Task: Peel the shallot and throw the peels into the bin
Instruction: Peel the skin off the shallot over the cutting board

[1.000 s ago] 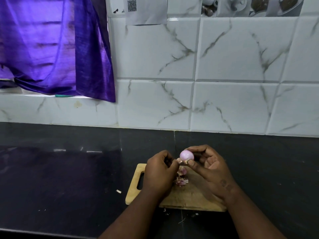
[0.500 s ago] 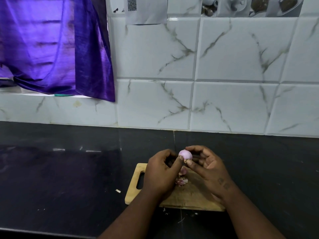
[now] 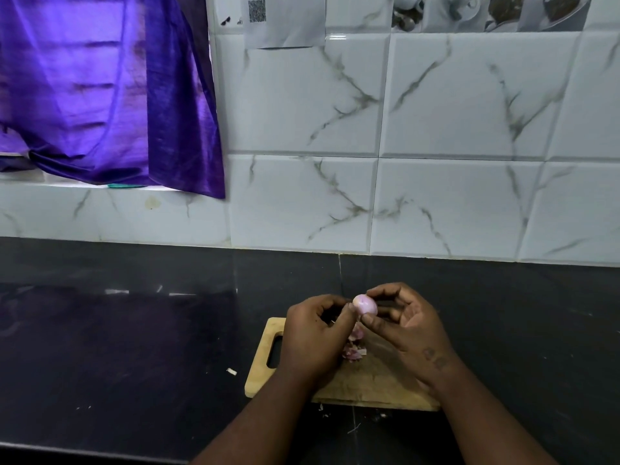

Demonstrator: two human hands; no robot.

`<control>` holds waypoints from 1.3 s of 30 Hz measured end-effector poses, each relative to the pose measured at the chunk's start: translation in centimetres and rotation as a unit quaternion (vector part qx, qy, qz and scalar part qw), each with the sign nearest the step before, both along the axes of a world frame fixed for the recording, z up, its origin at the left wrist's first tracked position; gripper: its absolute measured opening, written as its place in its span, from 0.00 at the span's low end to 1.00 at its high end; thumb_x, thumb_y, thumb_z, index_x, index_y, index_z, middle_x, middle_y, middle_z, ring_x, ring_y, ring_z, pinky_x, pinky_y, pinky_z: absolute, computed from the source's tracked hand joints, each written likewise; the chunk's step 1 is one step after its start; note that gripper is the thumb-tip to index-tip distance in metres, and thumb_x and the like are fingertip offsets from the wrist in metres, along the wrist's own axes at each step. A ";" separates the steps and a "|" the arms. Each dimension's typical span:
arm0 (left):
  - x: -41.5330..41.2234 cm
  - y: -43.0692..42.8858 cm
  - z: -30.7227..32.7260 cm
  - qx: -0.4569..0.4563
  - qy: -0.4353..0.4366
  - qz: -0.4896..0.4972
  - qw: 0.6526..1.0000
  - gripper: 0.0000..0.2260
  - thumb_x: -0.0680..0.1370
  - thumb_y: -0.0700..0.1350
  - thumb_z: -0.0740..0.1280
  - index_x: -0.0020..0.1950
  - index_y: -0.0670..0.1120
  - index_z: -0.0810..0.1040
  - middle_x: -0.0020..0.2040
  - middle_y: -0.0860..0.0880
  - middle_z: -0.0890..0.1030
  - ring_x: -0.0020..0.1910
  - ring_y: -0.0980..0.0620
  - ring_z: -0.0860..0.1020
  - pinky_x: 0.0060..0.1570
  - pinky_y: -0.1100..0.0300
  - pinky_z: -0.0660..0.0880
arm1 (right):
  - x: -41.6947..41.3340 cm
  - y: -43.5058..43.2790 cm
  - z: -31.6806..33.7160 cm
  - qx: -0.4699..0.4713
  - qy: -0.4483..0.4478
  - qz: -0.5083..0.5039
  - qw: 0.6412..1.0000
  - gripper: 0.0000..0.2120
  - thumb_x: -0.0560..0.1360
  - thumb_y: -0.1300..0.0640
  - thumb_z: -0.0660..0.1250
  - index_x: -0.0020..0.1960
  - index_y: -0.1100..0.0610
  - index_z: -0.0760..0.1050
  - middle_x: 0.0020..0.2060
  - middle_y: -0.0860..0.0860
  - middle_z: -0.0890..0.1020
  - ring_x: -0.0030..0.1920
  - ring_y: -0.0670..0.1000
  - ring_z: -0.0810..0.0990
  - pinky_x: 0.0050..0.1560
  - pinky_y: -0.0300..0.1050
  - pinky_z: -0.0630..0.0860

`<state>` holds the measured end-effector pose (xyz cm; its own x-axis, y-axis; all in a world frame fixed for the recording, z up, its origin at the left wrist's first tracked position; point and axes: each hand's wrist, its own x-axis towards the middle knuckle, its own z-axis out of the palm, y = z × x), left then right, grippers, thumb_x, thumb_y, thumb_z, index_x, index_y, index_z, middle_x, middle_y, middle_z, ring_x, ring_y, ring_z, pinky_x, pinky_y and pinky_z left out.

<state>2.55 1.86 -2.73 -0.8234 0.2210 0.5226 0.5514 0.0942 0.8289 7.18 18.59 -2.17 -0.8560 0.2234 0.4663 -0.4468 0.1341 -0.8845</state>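
Both hands (image 3: 365, 333) pinch shallot (image 3: 365, 304) btwn fingertips (peels (image 3: 353, 351) on board (image 3: 369, 384) below).

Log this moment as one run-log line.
phase: peeling | shallot: held in both hands above cutting board | left hand | right hand | peels: on board | bin: unseen

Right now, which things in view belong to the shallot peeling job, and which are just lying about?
Part of the job:
shallot, pinched between both hands
left hand
right hand
peels piled on the board
wooden cutting board

Lying about:
purple cloth
paper with a QR code on the tiles
white scrap on the black counter

No bin is in view.
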 end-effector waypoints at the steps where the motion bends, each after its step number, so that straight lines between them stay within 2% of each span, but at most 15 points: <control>1: 0.0 0.0 0.0 0.002 -0.004 -0.007 1.000 0.06 0.81 0.46 0.74 0.50 0.48 0.90 0.40 0.52 0.90 0.41 0.55 0.88 0.44 0.51 0.87 | 0.0 0.0 0.0 0.006 -0.001 0.000 1.000 0.17 0.70 0.65 0.79 0.56 0.60 0.80 0.52 0.56 0.87 0.54 0.55 0.88 0.53 0.48 0.85; 4: 0.1 -0.1 0.0 0.002 -0.010 -0.010 1.000 0.05 0.80 0.45 0.74 0.50 0.48 0.91 0.40 0.52 0.90 0.40 0.54 0.88 0.45 0.48 0.87 | 0.0 0.0 0.0 0.008 0.001 -0.005 1.000 0.17 0.68 0.63 0.79 0.56 0.60 0.81 0.51 0.56 0.88 0.53 0.55 0.88 0.54 0.49 0.85; 8: -0.3 0.0 -0.2 -0.010 0.015 0.032 0.999 0.07 0.80 0.43 0.74 0.44 0.46 0.90 0.36 0.51 0.89 0.36 0.52 0.87 0.40 0.47 0.84 | 0.1 -0.2 0.2 0.018 0.005 -0.014 1.000 0.17 0.68 0.60 0.80 0.55 0.60 0.81 0.50 0.55 0.88 0.52 0.53 0.88 0.54 0.48 0.85; 14: 0.0 -0.2 -0.1 0.002 -0.016 -0.019 1.000 0.05 0.80 0.46 0.75 0.50 0.48 0.91 0.40 0.52 0.90 0.40 0.55 0.89 0.45 0.50 0.87 | 0.2 0.0 0.2 0.019 0.007 -0.019 1.000 0.16 0.68 0.64 0.79 0.54 0.62 0.81 0.50 0.55 0.88 0.51 0.52 0.88 0.51 0.43 0.85; 18: 0.1 -0.2 0.0 -0.002 -0.016 -0.018 1.000 0.06 0.81 0.45 0.74 0.48 0.49 0.91 0.39 0.52 0.90 0.38 0.55 0.88 0.43 0.52 0.87 | 0.2 -0.1 0.2 0.027 0.010 -0.017 0.999 0.17 0.67 0.60 0.80 0.54 0.61 0.81 0.49 0.54 0.89 0.51 0.51 0.89 0.50 0.43 0.85; 21: -0.1 -0.2 0.0 -0.012 -0.001 0.008 1.000 0.08 0.81 0.43 0.73 0.45 0.46 0.91 0.37 0.51 0.89 0.36 0.55 0.87 0.37 0.61 0.83 | 0.2 -0.2 0.2 0.019 0.012 -0.016 1.000 0.19 0.66 0.59 0.80 0.55 0.62 0.81 0.49 0.55 0.89 0.51 0.51 0.89 0.50 0.41 0.84; 23: -0.2 -0.1 -0.1 -0.018 0.005 0.017 1.000 0.09 0.81 0.43 0.73 0.44 0.47 0.91 0.36 0.52 0.89 0.35 0.55 0.87 0.36 0.62 0.82 | 0.2 -0.2 0.2 0.020 0.012 -0.018 1.000 0.18 0.67 0.60 0.79 0.55 0.62 0.81 0.50 0.55 0.89 0.51 0.52 0.89 0.50 0.41 0.84; 28: 0.1 -0.2 0.0 -0.012 -0.017 -0.020 1.000 0.06 0.81 0.47 0.74 0.49 0.49 0.91 0.40 0.53 0.90 0.39 0.56 0.88 0.42 0.56 0.86 | 0.2 0.0 0.2 0.028 0.009 -0.019 0.999 0.15 0.69 0.64 0.79 0.54 0.61 0.81 0.50 0.55 0.89 0.51 0.51 0.88 0.49 0.41 0.84; 31: 0.2 -0.2 0.1 -0.012 -0.021 -0.016 1.000 0.06 0.81 0.46 0.74 0.49 0.48 0.91 0.40 0.52 0.90 0.38 0.56 0.88 0.42 0.55 0.87 | 0.2 0.0 0.2 0.024 0.009 -0.015 1.000 0.14 0.70 0.66 0.78 0.53 0.62 0.81 0.49 0.54 0.89 0.51 0.50 0.89 0.48 0.39 0.83; 36: 0.0 -0.2 0.1 -0.022 -0.007 -0.001 1.000 0.08 0.82 0.44 0.73 0.46 0.48 0.91 0.38 0.52 0.90 0.36 0.56 0.87 0.36 0.63 0.82 | 0.2 -0.1 0.2 0.031 0.014 -0.016 0.999 0.15 0.69 0.67 0.79 0.54 0.63 0.81 0.49 0.54 0.89 0.51 0.50 0.88 0.48 0.38 0.83; 39: -0.3 -0.2 0.0 -0.026 -0.004 0.016 1.000 0.08 0.82 0.44 0.73 0.46 0.47 0.91 0.37 0.52 0.89 0.35 0.56 0.87 0.34 0.65 0.79 | 0.2 -0.2 0.1 0.037 0.020 -0.022 0.999 0.15 0.68 0.68 0.79 0.53 0.64 0.82 0.48 0.53 0.88 0.51 0.49 0.88 0.48 0.36 0.83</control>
